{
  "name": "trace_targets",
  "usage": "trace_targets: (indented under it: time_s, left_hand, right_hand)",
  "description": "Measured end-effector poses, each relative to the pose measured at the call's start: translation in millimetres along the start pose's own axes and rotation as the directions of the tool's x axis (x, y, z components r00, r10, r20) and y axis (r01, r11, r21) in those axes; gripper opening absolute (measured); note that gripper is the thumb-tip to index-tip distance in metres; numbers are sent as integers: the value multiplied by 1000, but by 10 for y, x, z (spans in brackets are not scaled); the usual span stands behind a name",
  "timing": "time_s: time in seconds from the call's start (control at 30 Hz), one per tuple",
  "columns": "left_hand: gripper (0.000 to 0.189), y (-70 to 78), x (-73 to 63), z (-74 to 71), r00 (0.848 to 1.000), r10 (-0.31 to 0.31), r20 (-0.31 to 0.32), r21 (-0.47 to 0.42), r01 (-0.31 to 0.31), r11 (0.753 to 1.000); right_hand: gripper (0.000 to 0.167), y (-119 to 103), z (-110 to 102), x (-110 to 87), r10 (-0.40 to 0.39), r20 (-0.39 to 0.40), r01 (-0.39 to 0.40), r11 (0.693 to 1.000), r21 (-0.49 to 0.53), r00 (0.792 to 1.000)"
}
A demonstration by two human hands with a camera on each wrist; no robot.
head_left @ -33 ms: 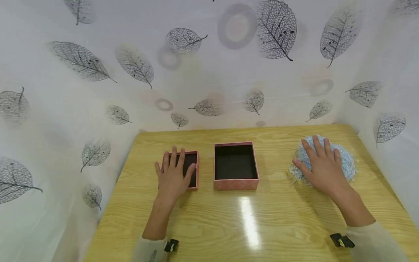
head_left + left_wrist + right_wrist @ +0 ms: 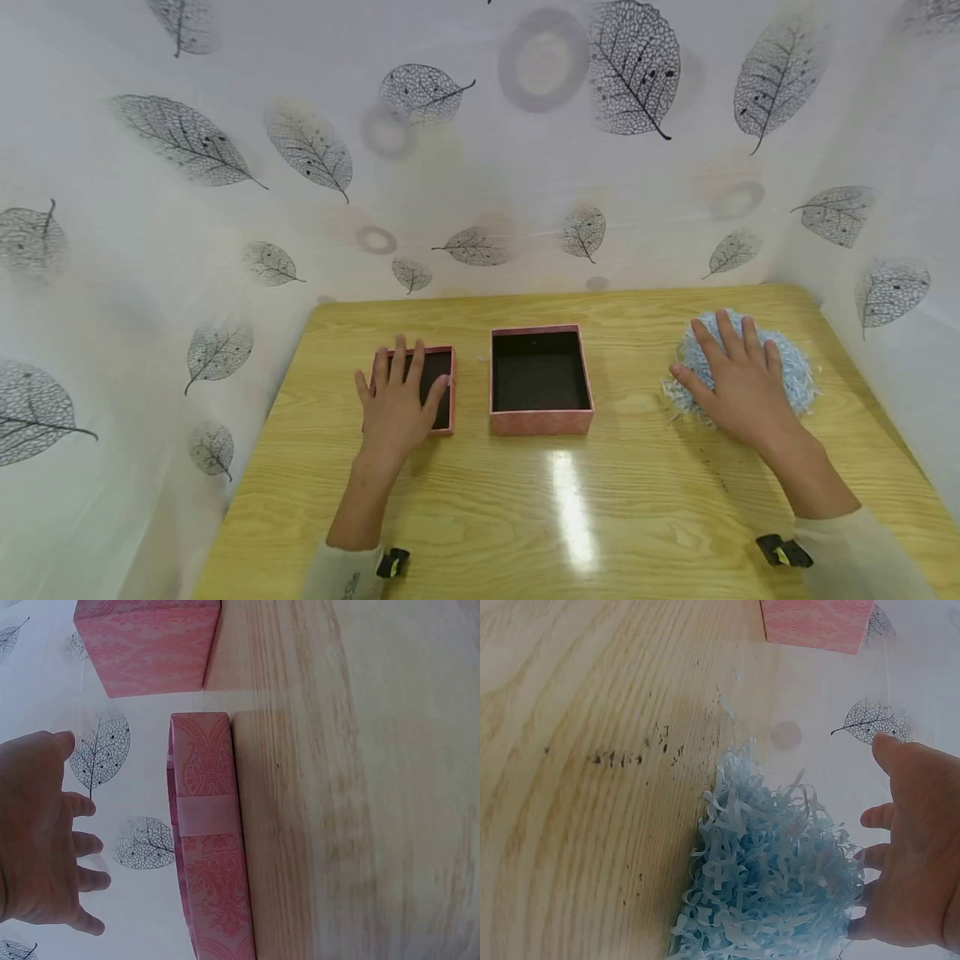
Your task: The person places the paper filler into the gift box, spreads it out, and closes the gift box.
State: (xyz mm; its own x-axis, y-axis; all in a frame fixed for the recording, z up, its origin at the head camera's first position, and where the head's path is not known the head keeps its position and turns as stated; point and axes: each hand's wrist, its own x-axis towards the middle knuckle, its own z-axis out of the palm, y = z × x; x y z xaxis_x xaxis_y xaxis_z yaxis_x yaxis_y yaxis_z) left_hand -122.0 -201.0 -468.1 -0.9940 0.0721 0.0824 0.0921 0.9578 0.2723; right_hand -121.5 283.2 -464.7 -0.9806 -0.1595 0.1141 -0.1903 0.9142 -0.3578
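Note:
My left hand (image 2: 393, 417) hovers with spread fingers over a shallow pink box lid (image 2: 453, 408) at the left of the table, hiding part of its dark inside. From the left wrist, a gap shows between that hand (image 2: 41, 832) and the patterned lid wall (image 2: 210, 885), which has a paler band across it. On the right, a loose heap of pale blue shredded paper (image 2: 798, 371) lies under my right hand (image 2: 746, 396). Its fingers are extended, and in the right wrist view the fingertips overlap the heap's (image 2: 765, 870) edge. Neither hand holds anything.
A deeper pink box (image 2: 542, 423) with a black inside stands open-topped between the hands. The wood-grain table (image 2: 480, 517) meets a leaf-printed white backdrop (image 2: 480, 167) behind and at both sides. A few stray shreds lie around the heap.

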Motion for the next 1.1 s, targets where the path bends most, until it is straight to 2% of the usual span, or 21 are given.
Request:
trace_targets:
  time_s: [0.2,0.3,0.37,0.4,0.47,0.53,0.63,0.73,0.77,0.87,0.97,1.1]
  left_hand:
    - [76,-14,1,60,1000,-1,27,-19,1,1000]
    - [72,17,-19,112,999,35,2,-96,-35,995]
    - [70,58,-37,148,996,81,-23,-182,-84,980]
    - [69,87,-49,160,994,108,-33,-243,-113,964]
    - [67,148,-69,201,986,162,-50,-368,-169,914]
    - [64,218,-82,253,975,211,-66,-498,-216,840]
    - [59,317,-87,360,964,254,-79,-670,-240,702]
    - [56,395,-91,472,963,261,-66,-762,-218,610]
    - [55,417,-95,502,964,259,-61,-780,-208,590]
    - [53,461,-110,566,971,237,-43,-810,-173,561]
    - [52,484,-114,589,977,209,-34,-837,-142,528]
    - [52,484,-110,599,981,192,-23,-861,-117,494]
  right_hand:
    - [79,42,-29,4,13,-43,-12,1000,5,999]
    - [71,134,-70,-17,39,-100,-38,999,5,994]
    - [65,207,-104,-42,59,-144,-60,998,-7,988]
    - [63,248,-122,-59,75,-156,-77,997,-6,985]
    - [57,326,-148,-93,106,-171,-108,994,2,980]
    - [51,388,-164,-116,130,-172,-131,991,6,976]
    - [45,472,-156,-141,160,-148,-159,987,16,976]
    - [41,532,-120,-163,186,-120,-185,983,21,975]
    - [41,549,-108,-171,196,-115,-194,981,27,974]
    - [39,569,-97,-181,218,-142,-212,976,54,966]
    - [35,555,-150,-165,216,-221,-201,975,90,951]
    - [32,477,-303,-130,225,-321,-189,972,137,920]
